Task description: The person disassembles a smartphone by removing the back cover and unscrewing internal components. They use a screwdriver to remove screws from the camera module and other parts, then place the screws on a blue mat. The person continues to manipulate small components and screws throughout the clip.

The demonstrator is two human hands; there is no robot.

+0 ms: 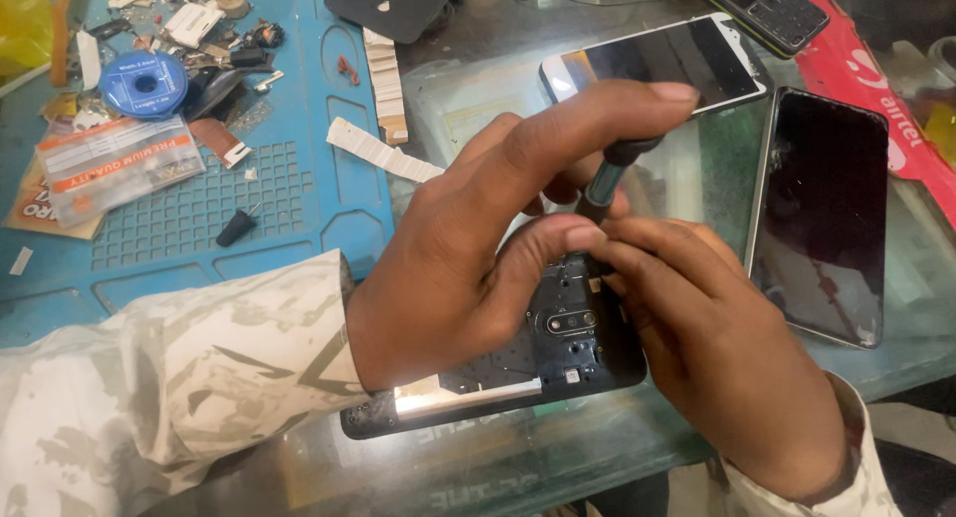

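An opened black phone (518,373) lies on the glass table, its back cover off, with the camera module and inner shielding showing. My left hand (478,248) holds a small dark screwdriver (607,178) upright over the phone's upper part, forefinger resting on its cap and thumb against its shaft. My right hand (717,348) lies at the phone's right side, with its fingertips pinched at the screwdriver's lower end. The tip is hidden by my fingers.
A blue repair mat (199,218) at left holds a blue solder-wire spool (144,82), a clear plastic box (115,163), white strips (383,69) and several small parts. A white-framed phone (657,64) and a dark phone (822,213) lie at right, a keypad phone (772,9) behind.
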